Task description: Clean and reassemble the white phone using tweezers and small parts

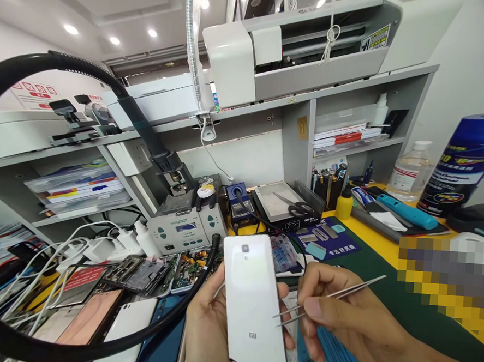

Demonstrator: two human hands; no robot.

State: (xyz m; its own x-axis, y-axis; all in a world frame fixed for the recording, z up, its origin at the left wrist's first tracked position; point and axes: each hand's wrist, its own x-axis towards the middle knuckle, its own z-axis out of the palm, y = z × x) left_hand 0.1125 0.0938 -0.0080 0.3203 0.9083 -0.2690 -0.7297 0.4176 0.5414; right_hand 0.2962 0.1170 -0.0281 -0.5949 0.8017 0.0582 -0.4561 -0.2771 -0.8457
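Observation:
My left hand (206, 315) is wrapped round a white smartphone (251, 291), with its back turned toward me. A camera lens sits near the phone's top, and an "MI" logo shows lower down. Fingertips curl over the phone's right edge. In my right hand (336, 307) is a pair of metal tweezers (344, 292), pinched between thumb and fingers. The tweezers' two tips are slightly apart and lie at the phone's lower right edge; whether they touch it I cannot tell. Beneath the hands is a blue printed sheet (333, 356), partly covered.
A black hose (133, 342) loops across the left and front. Several phones, such as a pink one (90, 316), lie at left. Behind stand a soldering station (187, 229) and scissors (292, 205) on a flat device. A spray can (460, 167) and bottle (408, 172) stand right.

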